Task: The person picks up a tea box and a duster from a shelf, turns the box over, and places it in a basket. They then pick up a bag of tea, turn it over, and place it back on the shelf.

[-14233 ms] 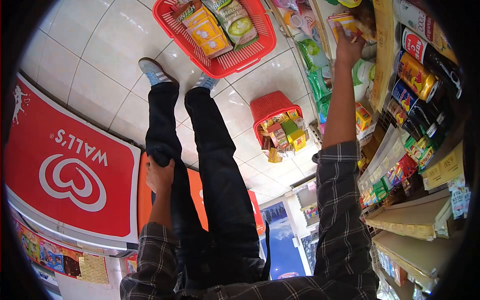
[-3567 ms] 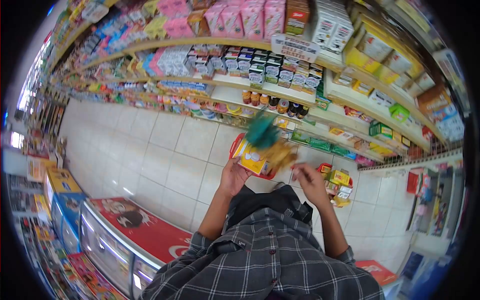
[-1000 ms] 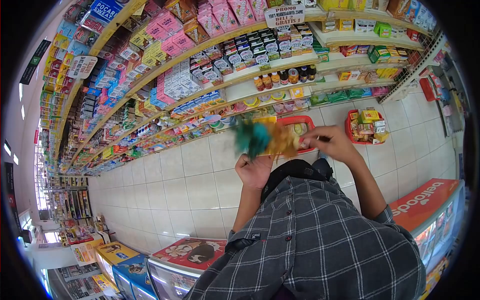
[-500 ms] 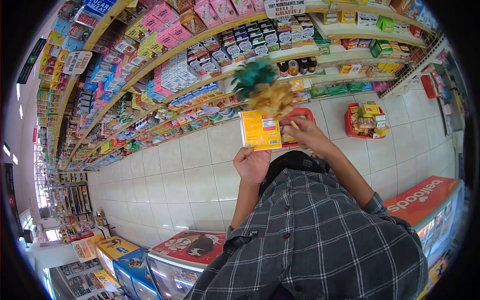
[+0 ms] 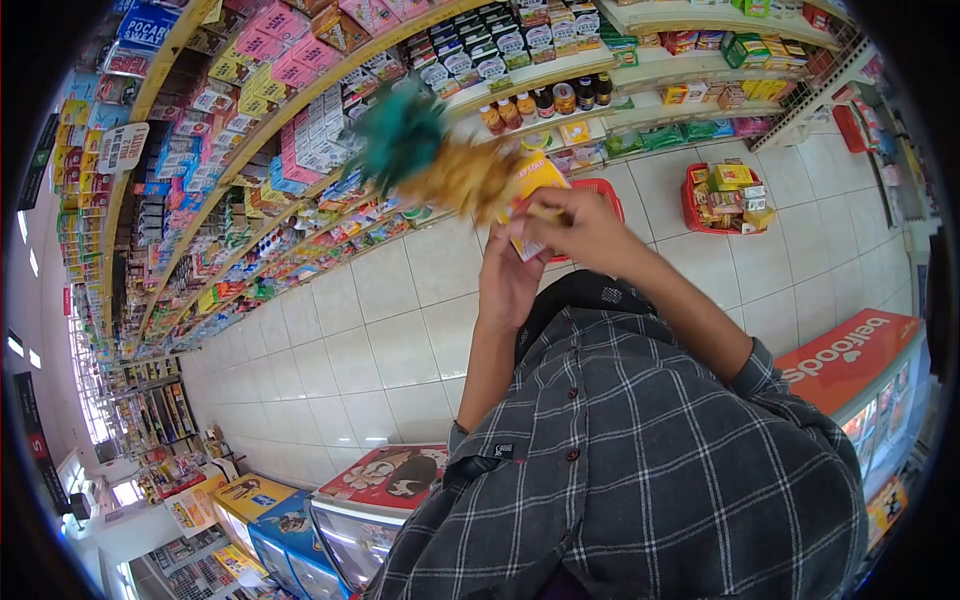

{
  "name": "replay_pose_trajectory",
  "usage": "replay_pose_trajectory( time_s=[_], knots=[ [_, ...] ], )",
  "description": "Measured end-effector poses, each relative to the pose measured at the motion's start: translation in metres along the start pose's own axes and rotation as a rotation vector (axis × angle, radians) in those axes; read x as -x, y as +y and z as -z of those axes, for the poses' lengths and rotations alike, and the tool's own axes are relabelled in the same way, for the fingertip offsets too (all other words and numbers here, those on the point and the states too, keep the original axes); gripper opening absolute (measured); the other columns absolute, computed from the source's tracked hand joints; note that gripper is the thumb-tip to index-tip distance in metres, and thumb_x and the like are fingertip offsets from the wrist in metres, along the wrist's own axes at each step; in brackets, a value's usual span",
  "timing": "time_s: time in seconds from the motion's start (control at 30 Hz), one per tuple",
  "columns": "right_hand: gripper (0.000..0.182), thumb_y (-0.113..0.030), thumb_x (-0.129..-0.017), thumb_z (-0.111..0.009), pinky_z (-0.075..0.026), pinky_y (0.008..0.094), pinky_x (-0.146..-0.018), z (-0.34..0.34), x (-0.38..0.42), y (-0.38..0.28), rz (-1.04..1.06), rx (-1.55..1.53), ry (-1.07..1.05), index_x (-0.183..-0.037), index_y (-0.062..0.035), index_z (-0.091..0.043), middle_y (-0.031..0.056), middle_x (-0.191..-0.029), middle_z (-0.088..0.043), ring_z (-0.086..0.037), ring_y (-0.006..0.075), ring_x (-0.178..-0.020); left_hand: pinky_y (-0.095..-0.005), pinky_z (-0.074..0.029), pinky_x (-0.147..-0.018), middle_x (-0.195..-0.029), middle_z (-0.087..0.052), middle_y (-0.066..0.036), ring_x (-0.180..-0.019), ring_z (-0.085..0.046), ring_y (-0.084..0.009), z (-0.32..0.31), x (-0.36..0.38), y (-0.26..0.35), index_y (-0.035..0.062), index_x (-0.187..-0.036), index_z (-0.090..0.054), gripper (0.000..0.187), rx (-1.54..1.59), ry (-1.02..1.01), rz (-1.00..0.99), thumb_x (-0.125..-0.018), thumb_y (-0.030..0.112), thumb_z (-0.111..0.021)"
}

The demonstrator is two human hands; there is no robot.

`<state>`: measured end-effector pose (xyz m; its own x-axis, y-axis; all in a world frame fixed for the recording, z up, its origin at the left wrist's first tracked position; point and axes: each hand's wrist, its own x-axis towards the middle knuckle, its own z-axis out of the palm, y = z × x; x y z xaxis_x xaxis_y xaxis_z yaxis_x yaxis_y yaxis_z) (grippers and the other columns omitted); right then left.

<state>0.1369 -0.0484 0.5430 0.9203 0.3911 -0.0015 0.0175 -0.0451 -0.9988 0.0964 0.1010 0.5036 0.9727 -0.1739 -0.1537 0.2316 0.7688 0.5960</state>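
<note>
A yellow box [image 5: 541,177] with white and red print stands tilted, narrow side toward me, in my left hand [image 5: 510,282], whose fingers are closed at its lower end. My right hand [image 5: 590,232] is closed around the handle of a feather duster [image 5: 465,175], just in front of the box. The duster's teal and tan feathers are blurred and reach out to the left, beside the box. Part of the box is hidden behind my right hand and the feathers.
Behind my hands a red basket [image 5: 610,200] is partly visible on the tiled floor. Another red basket [image 5: 690,212], full of small boxes, stands to its right. Long shelves [image 5: 590,62] of packed goods curve along the far side. Freezers [image 5: 850,350] stand near me at both sides.
The box has turned from its broad printed face to a narrow side. My right hand and the duster have swung left across it, and my left hand has risen slightly.
</note>
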Motion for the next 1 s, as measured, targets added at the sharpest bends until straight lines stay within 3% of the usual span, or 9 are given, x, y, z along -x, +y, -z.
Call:
replay_pose_trajectory(
  time_s=[0.17, 0.3, 0.4, 0.5, 0.6, 0.7, 0.8, 0.97, 1.0],
  knots=[
    [0.032, -0.026, -0.097, -0.062, -0.044, 0.0191, -0.055, 0.02, 0.005, -0.017, -0.143, -0.287, 0.118, -0.116, -0.001, -0.064, -0.0012, -0.091, -0.066, -0.055, 0.0024, -0.069, -0.0466, -0.046, -0.104, -0.139, -0.048, -0.015, -0.125, -0.052, -0.031, 0.004, 0.0, -0.007, 0.0039, -0.138, -0.039, 0.04, 0.116, 0.114, -0.037, -0.103, 0.024, -0.042],
    [0.033, -0.032, -0.097, -0.058, -0.048, 0.029, -0.071, 0.071, 0.018, 0.002, -0.021, 0.163, 0.082, -0.104, -0.0018, -0.069, 0.0065, -0.083, -0.067, -0.061, 0.0094, -0.08, -0.0491, -0.045, -0.105, -0.14, -0.048, -0.015, -0.126, -0.051, -0.0319, 0.014, -0.002, -0.004, 0.0043, -0.139, -0.039, 0.042, 0.098, 0.111, -0.104, -0.101, 0.021, -0.045],
    [0.03, -0.026, -0.097, -0.059, -0.047, 0.0277, -0.068, 0.093, 0.029, 0.022, 0.003, 0.552, -0.172, -0.102, 0.0025, -0.068, 0.0034, -0.079, -0.067, -0.058, 0.0101, -0.071, -0.0493, -0.046, -0.103, -0.139, -0.05, -0.012, -0.127, -0.051, -0.0305, 0.052, 0.0, -0.011, 0.0048, -0.136, -0.043, 0.041, 0.31, 0.037, -0.078, -0.098, 0.019, -0.049],
    [0.026, -0.023, -0.094, -0.063, -0.048, 0.0288, -0.071, 0.105, 0.024, 0.09, -0.186, 0.378, 0.21, -0.097, 0.0019, -0.068, 0.0048, -0.074, -0.066, -0.06, 0.0111, -0.075, -0.0481, -0.045, -0.105, -0.14, -0.049, -0.012, -0.126, -0.052, -0.0299, 0.033, -0.006, -0.009, 0.0044, -0.137, -0.042, 0.042, 0.118, 0.22, -0.118, -0.099, 0.02, -0.048],
    [0.027, -0.026, -0.091, -0.068, -0.048, 0.0296, -0.072, 0.103, 0.017, 0.109, -0.288, 0.23, 0.258, -0.096, 0.0007, -0.067, 0.0058, -0.079, -0.066, -0.06, 0.0109, -0.079, -0.0475, -0.042, -0.107, -0.14, -0.049, -0.016, -0.124, -0.053, -0.0311, 0.033, -0.006, -0.011, 0.0015, -0.139, -0.039, 0.044, 0.055, 0.308, -0.101, -0.1, 0.02, -0.046],
    [0.029, -0.029, -0.088, -0.071, -0.047, 0.0291, -0.072, 0.072, 0.012, 0.101, -0.257, 0.017, 0.101, -0.095, -0.0007, -0.067, 0.005, -0.084, -0.066, -0.058, 0.0091, -0.08, -0.0457, -0.045, -0.104, -0.137, -0.05, -0.015, -0.124, -0.053, -0.0295, 0.038, -0.01, -0.018, 0.0015, -0.137, -0.04, 0.042, -0.063, 0.34, 0.031, -0.1, 0.019, -0.046],
    [0.031, -0.026, -0.086, -0.073, -0.048, 0.0285, -0.074, 0.063, -0.001, 0.105, -0.485, 0.033, -0.142, -0.101, -0.0006, -0.065, 0.0046, -0.09, -0.066, -0.058, 0.0088, -0.083, -0.0444, -0.048, -0.101, -0.135, -0.052, -0.014, -0.122, -0.055, -0.0271, 0.042, -0.025, -0.042, 0.0015, -0.136, -0.04, 0.04, -0.186, 0.29, 0.143, -0.1, 0.017, -0.047],
    [0.029, -0.018, -0.081, -0.075, -0.05, 0.03, -0.077, 0.084, -0.016, 0.198, -0.412, 0.116, -0.154, -0.103, -0.0007, -0.067, 0.0068, -0.09, -0.069, -0.062, 0.0114, -0.085, -0.0338, -0.058, -0.077, -0.107, -0.064, -0.011, -0.092, -0.065, -0.0184, 0.08, -0.049, -0.099, 0.0012, -0.122, -0.055, 0.029, -0.538, 0.422, 0.319, -0.096, 0.014, -0.057],
    [0.034, -0.023, -0.078, -0.076, -0.05, 0.0326, -0.078, 0.092, -0.013, 0.23, -0.467, 0.163, -0.144, -0.103, -0.0018, -0.067, 0.0111, -0.089, -0.069, -0.065, 0.0172, -0.085, -0.0321, -0.058, -0.073, -0.105, -0.065, -0.011, -0.088, -0.066, -0.0182, 0.109, -0.047, -0.119, 0.0014, -0.122, -0.056, 0.029, -0.581, 0.472, 0.368, -0.096, 0.013, -0.057]
  ],
)
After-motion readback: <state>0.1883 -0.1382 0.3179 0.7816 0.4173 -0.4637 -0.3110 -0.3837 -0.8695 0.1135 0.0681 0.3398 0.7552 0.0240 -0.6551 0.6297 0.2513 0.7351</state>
